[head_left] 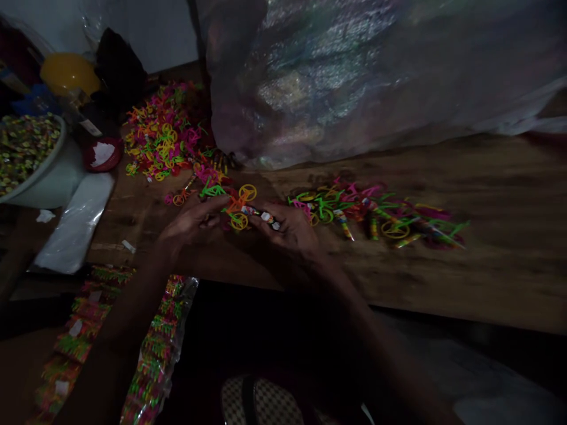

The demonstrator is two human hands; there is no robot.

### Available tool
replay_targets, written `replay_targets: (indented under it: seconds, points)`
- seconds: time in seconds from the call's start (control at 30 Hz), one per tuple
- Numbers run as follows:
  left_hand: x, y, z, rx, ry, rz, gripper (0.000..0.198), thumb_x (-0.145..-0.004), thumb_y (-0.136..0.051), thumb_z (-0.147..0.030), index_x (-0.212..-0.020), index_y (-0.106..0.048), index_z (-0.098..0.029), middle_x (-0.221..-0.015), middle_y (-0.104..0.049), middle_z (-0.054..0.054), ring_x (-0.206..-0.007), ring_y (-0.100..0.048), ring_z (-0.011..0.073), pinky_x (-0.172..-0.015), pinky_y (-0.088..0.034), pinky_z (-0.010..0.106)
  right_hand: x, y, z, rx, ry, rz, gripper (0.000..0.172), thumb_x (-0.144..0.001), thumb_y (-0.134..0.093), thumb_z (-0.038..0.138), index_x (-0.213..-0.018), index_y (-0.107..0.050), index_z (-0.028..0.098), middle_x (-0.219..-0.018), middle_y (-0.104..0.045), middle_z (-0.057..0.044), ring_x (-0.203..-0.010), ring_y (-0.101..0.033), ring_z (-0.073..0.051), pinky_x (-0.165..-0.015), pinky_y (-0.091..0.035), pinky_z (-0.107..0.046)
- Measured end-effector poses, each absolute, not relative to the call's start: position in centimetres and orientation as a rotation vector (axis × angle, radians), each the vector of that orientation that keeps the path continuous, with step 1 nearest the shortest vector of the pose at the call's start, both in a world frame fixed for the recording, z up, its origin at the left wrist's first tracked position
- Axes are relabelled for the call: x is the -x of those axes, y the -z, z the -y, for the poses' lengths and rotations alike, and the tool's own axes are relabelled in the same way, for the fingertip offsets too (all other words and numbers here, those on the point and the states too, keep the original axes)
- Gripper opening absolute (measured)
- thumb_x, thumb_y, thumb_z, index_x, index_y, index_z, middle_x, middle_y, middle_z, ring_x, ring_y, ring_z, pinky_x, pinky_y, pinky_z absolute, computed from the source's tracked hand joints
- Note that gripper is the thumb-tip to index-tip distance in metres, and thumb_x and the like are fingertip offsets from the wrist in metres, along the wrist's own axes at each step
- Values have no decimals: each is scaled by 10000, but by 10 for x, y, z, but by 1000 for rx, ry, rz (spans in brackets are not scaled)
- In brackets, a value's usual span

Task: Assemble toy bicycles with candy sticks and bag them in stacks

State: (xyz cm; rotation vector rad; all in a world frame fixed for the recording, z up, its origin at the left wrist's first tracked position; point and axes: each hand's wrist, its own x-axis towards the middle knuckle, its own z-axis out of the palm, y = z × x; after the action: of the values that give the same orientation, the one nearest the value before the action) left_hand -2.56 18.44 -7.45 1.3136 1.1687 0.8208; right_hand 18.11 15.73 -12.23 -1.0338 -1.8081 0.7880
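Observation:
Over the wooden table, my left hand [195, 223] pinches a small plastic toy bicycle [236, 205], orange with yellow wheels. A green plastic piece [212, 190] shows by its fingertips. My right hand [292, 227] is closed on a slim printed tube [264, 217] with a dark and white pattern, its near end against the bicycle. Whether the two are joined I cannot tell. To the right of my right hand lies a row of colourful toy bicycles [325, 209] with printed tubes among them.
Loose toy bicycles form a heap [166, 136] at the back left. Further left stand a tub [62, 168] of small wrapped pieces, a red dish [113, 154] and clear plastic bags [77, 227]. Filled plastic strips [155, 348] hang below the edge. A large wrapped bundle [354, 77] occupies the back.

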Motion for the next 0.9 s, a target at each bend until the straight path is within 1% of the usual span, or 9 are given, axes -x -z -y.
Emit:
replay_targets:
  seconds: [0.1, 0.17, 0.33, 0.43, 0.53, 0.63, 0.77, 0.9]
  points:
    - [22, 71, -181, -1385, -805, -1200, 367, -765, -743, -476, -670, -540, -185, -506, -462, -38, -426, -390, 57, -415, -248, 221, -183, 123, -158, 1091, -788, 1758, 402, -891, -539, 337, -1226, -698, 183, -1170, -733, -93, -1038, -708, -250, -895, -558, -374]
    - [19, 68, -182, -1398, -841, -1201, 385, -770, -742, -457, -637, -497, -191, -486, -422, -48, -415, -373, 57, -412, -244, 226, -182, 125, -158, 1093, -816, 1725, 414, -887, -546, 360, -1227, -696, 177, -1191, -724, -94, -1044, -702, -255, -903, -554, -388]
    - [22, 69, -191, -1380, -792, -1262, 414, -707, -794, -460, -614, -495, -189, -504, -436, -48, -418, -354, 48, -413, -240, 218, -176, 134, -159, 1037, -987, 1634, 397, -871, -563, 472, -1073, -758, 191, -990, -768, -65, -846, -714, -238, -776, -564, -364]
    - [25, 71, -194, -1446, -735, -1377, 358, -728, -767, -467, -643, -564, -184, -485, -460, -44, -416, -365, 59, -418, -242, 219, -173, 137, -159, 1057, -997, 1574, 424, -844, -599, 541, -1028, -773, 202, -933, -764, -53, -846, -709, -245, -774, -552, -360]
    - [28, 71, -196, -1535, -696, -1478, 288, -759, -745, -432, -679, -627, -182, -485, -478, -40, -419, -378, 66, -419, -237, 220, -170, 136, -156, 1052, -1063, 1514, 429, -821, -623, 558, -1016, -778, 208, -909, -760, -50, -856, -701, -244, -763, -545, -351]
    - [31, 73, -200, -1559, -672, -1408, 271, -755, -752, -414, -669, -631, -187, -471, -462, -43, -400, -370, 66, -411, -229, 221, -167, 130, -151, 1034, -1208, 1390, 410, -793, -669, 559, -968, -782, 206, -880, -752, -45, -819, -684, -217, -702, -539, -314]
    - [35, 77, -205, -1563, -628, -1341, 239, -775, -743, -417, -741, -660, -195, -464, -465, -47, -378, -361, 72, -405, -220, 226, -165, 121, -149, 1064, -1348, 1196, 408, -731, -730, 591, -858, -773, 206, -815, -737, -48, -787, -677, -202, -634, -527, -276]
    - [31, 72, -200, -1644, -590, -1344, 281, -800, -734, -400, -657, -646, -176, -471, -459, -35, -422, -384, 77, -448, -239, 236, -167, 118, -154, 1191, -1345, 1101, 390, -703, -732, 596, -732, -727, 207, -731, -705, -46, -653, -632, -169, -520, -467, -257]
